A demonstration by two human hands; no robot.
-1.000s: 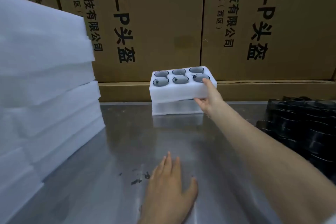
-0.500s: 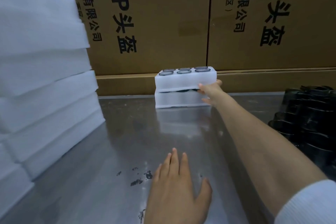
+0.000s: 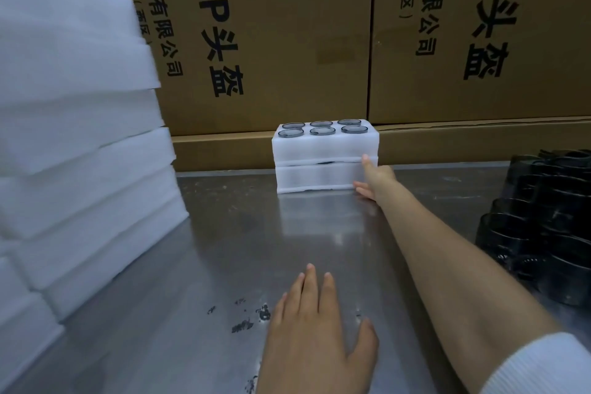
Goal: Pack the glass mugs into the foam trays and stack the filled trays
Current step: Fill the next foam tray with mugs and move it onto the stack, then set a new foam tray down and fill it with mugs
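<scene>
Two white foam trays are stacked at the far side of the steel table. The upper tray (image 3: 324,147) holds several grey glass mugs (image 3: 322,131), rims showing. It sits level on the lower tray (image 3: 315,179). My right hand (image 3: 372,181) reaches across the table and touches the stack's right end with straight fingers, thumb at the seam between the trays. My left hand (image 3: 315,336) lies flat on the table near me, fingers spread, holding nothing.
A tall pile of empty white foam trays (image 3: 76,137) fills the left side. Several dark glass mugs (image 3: 550,224) crowd the right edge of the steel table (image 3: 224,249). Printed cardboard boxes (image 3: 287,35) wall off the back.
My right hand lowered the tilted filled tray flat onto the lower tray, then slid down to the stack's right end. My left hand stayed flat on the table.
</scene>
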